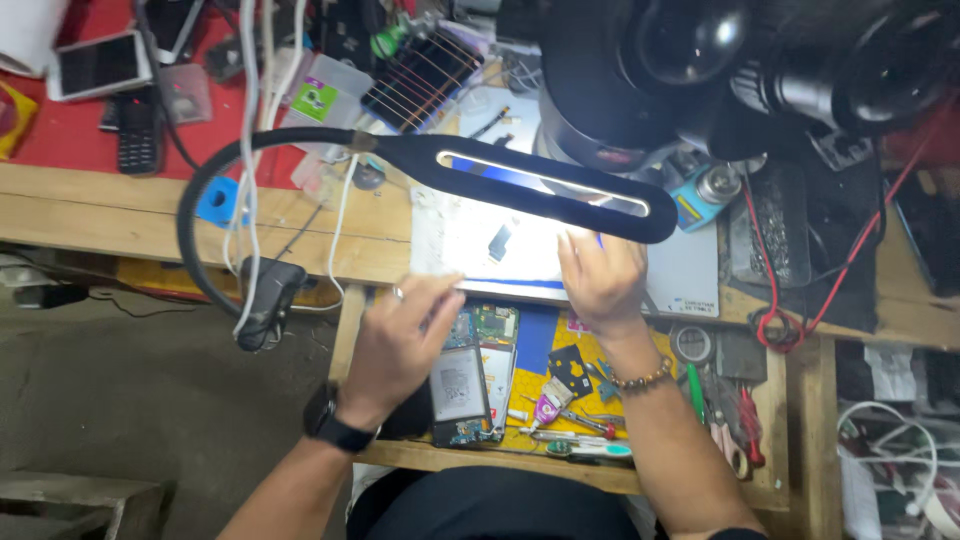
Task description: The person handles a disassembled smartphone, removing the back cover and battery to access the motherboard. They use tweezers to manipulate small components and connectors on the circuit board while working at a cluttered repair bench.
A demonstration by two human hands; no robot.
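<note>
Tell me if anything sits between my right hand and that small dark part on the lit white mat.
Nothing visible lies between the right hand and the small dark rectangular part on the brightly lit white mat. The black flexible-neck lamp head hangs above both, crossing over the right fingers.

- Left hand (400, 340), ringed and with a black watch on its wrist, rests at the near edge of the lit white mat (470, 245).
- Right hand (600, 280) lies on the mat under the black lamp (540, 185); a beaded bracelet circles its wrist.
- Opened phone (470, 380) lies in the drawer (400, 455) below.
</note>
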